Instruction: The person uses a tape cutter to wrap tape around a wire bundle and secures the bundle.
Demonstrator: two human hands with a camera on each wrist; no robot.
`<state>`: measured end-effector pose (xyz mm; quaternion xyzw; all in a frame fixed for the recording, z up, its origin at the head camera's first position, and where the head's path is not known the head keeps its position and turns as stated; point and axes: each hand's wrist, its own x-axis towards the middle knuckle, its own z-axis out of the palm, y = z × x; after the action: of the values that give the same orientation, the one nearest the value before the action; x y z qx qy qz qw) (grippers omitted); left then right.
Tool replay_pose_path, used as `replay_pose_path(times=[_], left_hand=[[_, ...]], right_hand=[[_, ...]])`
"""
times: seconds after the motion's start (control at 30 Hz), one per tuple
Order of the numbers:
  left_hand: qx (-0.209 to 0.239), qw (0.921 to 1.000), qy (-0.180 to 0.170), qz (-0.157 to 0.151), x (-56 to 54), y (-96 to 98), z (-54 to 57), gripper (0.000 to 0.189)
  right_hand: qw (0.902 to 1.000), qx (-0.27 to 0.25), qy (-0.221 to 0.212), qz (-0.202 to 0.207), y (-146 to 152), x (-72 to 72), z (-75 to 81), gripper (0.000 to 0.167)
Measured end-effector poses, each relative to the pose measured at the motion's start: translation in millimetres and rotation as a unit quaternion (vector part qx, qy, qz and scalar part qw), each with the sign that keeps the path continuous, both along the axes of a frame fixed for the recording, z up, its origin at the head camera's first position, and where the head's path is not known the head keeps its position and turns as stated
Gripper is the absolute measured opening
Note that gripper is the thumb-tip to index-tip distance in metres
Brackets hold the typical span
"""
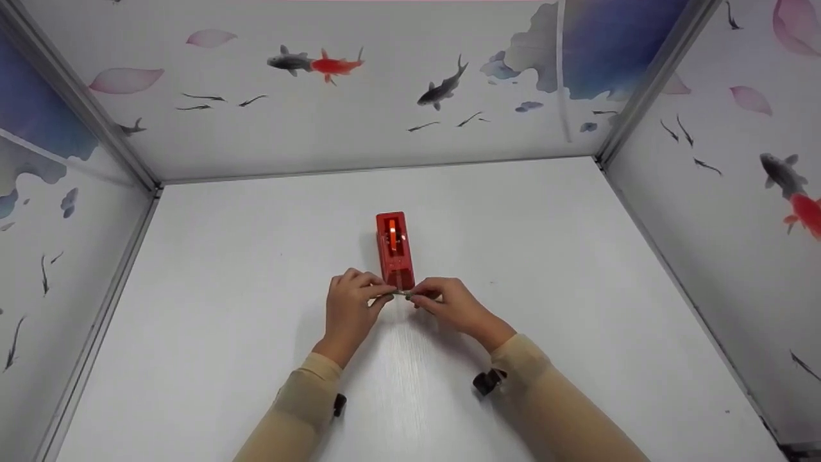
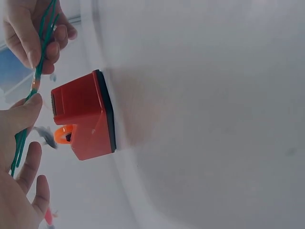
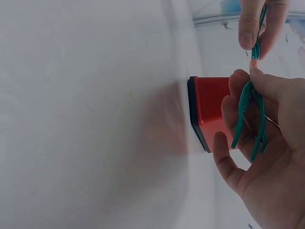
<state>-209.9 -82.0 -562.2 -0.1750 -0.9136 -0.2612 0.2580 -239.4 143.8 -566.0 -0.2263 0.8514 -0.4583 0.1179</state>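
Note:
Several green-insulated wires (image 3: 261,119) run between my two hands, with a short stretch of bare copper (image 3: 253,64) joining them in the middle. My left hand (image 1: 349,305) pinches the wires on one side of the copper between thumb and fingers. On the other side, my right hand (image 1: 452,305) pinches them the same way, its thumb tip right at the copper. Loose green ends spread over the right palm in the right wrist view. Just beyond both hands stands a red tape dispenser (image 1: 397,264) with an orange ring (image 2: 62,135) in it.
The white table (image 1: 256,256) is bounded by printed panels at the back (image 1: 372,128) and both sides. The tape dispenser stands upright on its dark base (image 2: 107,112), its serrated end facing the hands.

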Motion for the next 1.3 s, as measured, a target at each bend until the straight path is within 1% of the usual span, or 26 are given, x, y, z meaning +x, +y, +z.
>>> replay_pose_path(times=[0.2,0.27,0.33,0.43,0.57,0.7,0.77,0.87,0.97,1.1,1.2,1.3], left_hand=[[0.011,0.9999,0.012,0.005,0.2,1.2,-0.4,0.023],[0.017,0.9998,0.007,0.005,0.7,1.1,-0.8,0.024],[0.025,0.9997,-0.006,0.003,1.2,0.8,-1.2,0.022],[0.041,0.9984,-0.040,0.000,1.3,-0.2,-1.7,0.024],[0.060,0.9927,-0.104,-0.008,-0.6,-2.5,-2.9,0.030],[0.072,0.9836,-0.164,-0.023,-3.5,-4.3,-4.8,0.026],[0.076,0.9800,-0.182,-0.029,-4.5,-4.9,-5.6,0.022],[0.074,0.9780,-0.192,-0.035,-5.7,-5.4,-6.2,0.020],[0.068,0.9776,-0.196,-0.038,-7.2,-5.9,-6.3,0.023],[0.064,0.9754,-0.207,-0.042,-7.9,-6.3,-5.7,0.020],[0.060,0.9744,-0.212,-0.044,-7.9,-6.2,-5.4,0.015],[0.054,0.9750,-0.211,-0.045,-7.7,-5.6,-4.6,0.012]], right_hand=[[0.9994,-0.017,0.031,-0.006,0.2,-0.5,-0.6,0.013],[0.9990,-0.021,0.039,-0.006,0.4,-0.7,-1.0,0.012],[0.9985,-0.024,0.049,-0.005,1.0,-1.4,-1.7,0.011],[0.9967,-0.033,0.074,-0.002,2.2,-2.2,-2.2,0.011],[0.9943,-0.046,0.096,0.004,3.8,-3.4,-1.7,0.013],[0.9946,-0.048,0.092,0.010,5.0,-3.8,-0.9,0.016],[0.9949,-0.047,0.089,0.012,5.6,-3.7,-0.3,0.016],[0.9939,-0.044,0.100,0.015,5.9,-3.8,1.6,0.015],[0.9904,-0.036,0.131,0.027,5.4,-5.4,3.1,0.011],[0.9850,-0.022,0.164,0.047,4.3,-7.7,2.4,0.009],[0.9844,-0.011,0.170,0.043,3.3,-8.3,1.2,0.011],[0.9850,0.001,0.169,0.035,2.4,-8.4,0.7,0.013]])
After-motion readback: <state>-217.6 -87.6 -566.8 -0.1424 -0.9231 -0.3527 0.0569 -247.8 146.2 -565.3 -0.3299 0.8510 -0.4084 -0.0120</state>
